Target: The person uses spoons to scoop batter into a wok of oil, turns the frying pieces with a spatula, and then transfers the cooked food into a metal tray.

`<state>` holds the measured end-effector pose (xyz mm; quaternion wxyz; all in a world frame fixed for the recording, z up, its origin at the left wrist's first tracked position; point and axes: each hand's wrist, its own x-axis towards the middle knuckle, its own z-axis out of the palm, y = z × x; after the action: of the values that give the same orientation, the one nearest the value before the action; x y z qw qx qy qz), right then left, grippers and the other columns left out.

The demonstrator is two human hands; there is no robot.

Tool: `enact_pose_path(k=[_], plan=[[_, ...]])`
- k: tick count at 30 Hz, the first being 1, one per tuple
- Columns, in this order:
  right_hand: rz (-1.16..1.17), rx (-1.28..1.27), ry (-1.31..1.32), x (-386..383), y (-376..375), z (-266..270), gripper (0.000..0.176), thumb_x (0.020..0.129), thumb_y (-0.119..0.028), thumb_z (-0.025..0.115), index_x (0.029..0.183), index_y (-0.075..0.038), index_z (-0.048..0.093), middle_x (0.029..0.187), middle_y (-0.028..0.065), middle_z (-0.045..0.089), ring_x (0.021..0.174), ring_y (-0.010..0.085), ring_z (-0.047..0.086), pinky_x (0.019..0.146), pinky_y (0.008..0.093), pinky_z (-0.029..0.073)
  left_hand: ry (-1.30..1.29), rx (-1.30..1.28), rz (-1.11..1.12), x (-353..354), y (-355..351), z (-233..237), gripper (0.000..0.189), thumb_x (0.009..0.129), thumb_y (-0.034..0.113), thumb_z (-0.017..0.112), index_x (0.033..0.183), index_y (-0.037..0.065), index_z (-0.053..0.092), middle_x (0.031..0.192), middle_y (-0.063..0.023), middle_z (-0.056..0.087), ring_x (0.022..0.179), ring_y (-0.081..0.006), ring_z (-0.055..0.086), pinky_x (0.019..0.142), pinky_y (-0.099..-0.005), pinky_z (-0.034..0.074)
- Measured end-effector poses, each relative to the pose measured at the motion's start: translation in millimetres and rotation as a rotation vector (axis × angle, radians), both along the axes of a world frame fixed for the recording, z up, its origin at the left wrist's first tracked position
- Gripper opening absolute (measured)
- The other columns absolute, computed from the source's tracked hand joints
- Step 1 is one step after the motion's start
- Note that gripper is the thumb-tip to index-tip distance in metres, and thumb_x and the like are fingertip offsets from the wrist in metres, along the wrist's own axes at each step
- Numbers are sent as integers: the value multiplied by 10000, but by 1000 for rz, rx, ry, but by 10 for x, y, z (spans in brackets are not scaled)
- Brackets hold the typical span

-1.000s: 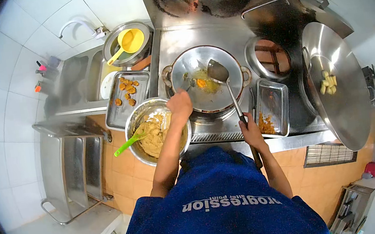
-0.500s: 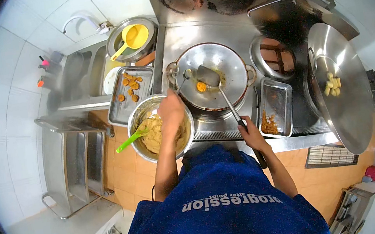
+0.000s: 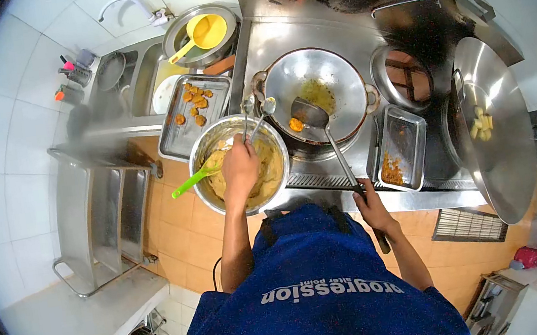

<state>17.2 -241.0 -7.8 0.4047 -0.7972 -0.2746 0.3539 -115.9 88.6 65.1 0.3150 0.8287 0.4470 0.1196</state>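
Observation:
My left hand (image 3: 240, 168) is closed round the handles of two small round-headed metal spoons (image 3: 267, 106). Whether the spoons are joined is hidden. It hovers over a steel bowl (image 3: 285, 165) of pale yellow batter (image 3: 272, 170), where a bright green-handled utensil (image 3: 192, 181) leans on the rim. In my right hand (image 3: 372, 208) is the dark handle of a wok spatula (image 3: 340, 158). The spatula's blade lies in the wok (image 3: 346, 89), beside one orange fried piece (image 3: 296, 124). A little oil (image 3: 318, 93) pools at the wok's bottom.
Left of the wok, a metal tray (image 3: 218, 116) holds several browned pieces. Another tray (image 3: 408, 142) with brown crumbs stands on the right. Beyond it a large tilted pan (image 3: 503, 170) contains pale chunks. A yellow dipper (image 3: 208, 31) rests on a pot near the sink.
My left hand has drawn back slightly towards me, bringing the spoons from the wok's edge to over the bowl's far rim. The spatula blade stays beside the orange piece. The whole view has shifted.

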Motion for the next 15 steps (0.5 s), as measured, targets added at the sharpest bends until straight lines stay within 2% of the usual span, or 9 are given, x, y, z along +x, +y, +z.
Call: enact_pose_path(k=[3, 5, 7, 10, 13, 15], plan=[[12, -43, -21, -55, 17, 10, 374, 1011, -160, 507, 1341, -47, 373, 765, 45, 496, 667, 129, 450, 591, 308, 399, -9, 22, -10, -33, 17, -51, 234, 982, 215, 455, 1057, 18, 556, 796, -279, 647, 780, -479, 619, 677, -575, 451], [-12, 37, -118, -90, 9, -205, 373, 1009, -167, 507, 1331, -33, 374, 772, 72, 509, 689, 167, 472, 621, 338, 403, -10, 23, 0, -54, 16, -38, 235, 983, 216, 454, 1058, 19, 557, 803, -279, 648, 784, -479, 618, 681, -576, 452], [-12, -28, -134, -122, 115, -83, 375, 1006, -199, 510, 1313, -29, 378, 754, 104, 514, 698, 203, 492, 643, 367, 419, -12, 18, 4, -69, 0, -54, 235, 983, 217, 453, 1059, 20, 558, 810, -279, 649, 789, -479, 618, 685, -576, 452], [-8, 5, -176, -156, 148, -259, 394, 1008, -210, 506, 1328, -35, 358, 719, 92, 512, 619, 188, 486, 575, 356, 426, -36, -16, -27, -112, 40, -77, 244, 985, 220, 448, 1065, 19, 561, 824, -283, 649, 802, -485, 615, 694, -580, 449], [-10, 28, -64, -209, 147, -185, 399, 1014, -199, 488, 1352, -59, 328, 678, 51, 489, 520, 135, 446, 465, 315, 392, -58, 7, -9, -158, 52, -57, 244, 986, 221, 448, 1057, 18, 561, 820, -284, 649, 796, -490, 611, 695, -581, 449], [-115, 3, 276, -224, 129, -78, 407, 1018, -188, 479, 1367, -78, 302, 649, 12, 461, 460, 84, 398, 398, 268, 345, -8, -7, -13, -159, 37, -7, 250, 986, 225, 447, 1055, 13, 561, 816, -286, 648, 787, -494, 607, 695, -581, 448]])
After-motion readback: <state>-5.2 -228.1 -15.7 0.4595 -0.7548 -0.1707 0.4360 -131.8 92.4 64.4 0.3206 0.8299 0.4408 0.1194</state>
